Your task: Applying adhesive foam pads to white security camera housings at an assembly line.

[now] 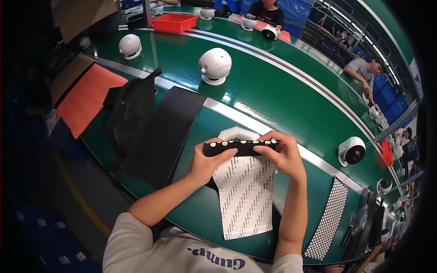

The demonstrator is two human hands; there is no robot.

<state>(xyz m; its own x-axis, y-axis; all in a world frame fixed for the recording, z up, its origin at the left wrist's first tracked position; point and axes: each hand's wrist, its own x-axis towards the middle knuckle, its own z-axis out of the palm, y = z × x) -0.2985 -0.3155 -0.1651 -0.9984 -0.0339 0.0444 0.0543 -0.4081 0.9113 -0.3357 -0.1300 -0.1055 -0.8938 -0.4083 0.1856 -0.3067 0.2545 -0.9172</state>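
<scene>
Both my hands grip a black strip with white dots along its upper edge, one at each end. My left hand has its thumb pressed on the front and its fingers behind. My right hand pinches the other end the same way. Below the strip a white printed sheet of paper hangs toward me; I cannot tell whether it is joined to the strip. Just beyond my hands lies a whitish, translucent ring-like piece, partly hidden.
A dotted black-and-white sheet lies right; a black mat, black bag and orange cloth lie left. White round devices stand on the green conveyor. A red tray and co-workers are beyond.
</scene>
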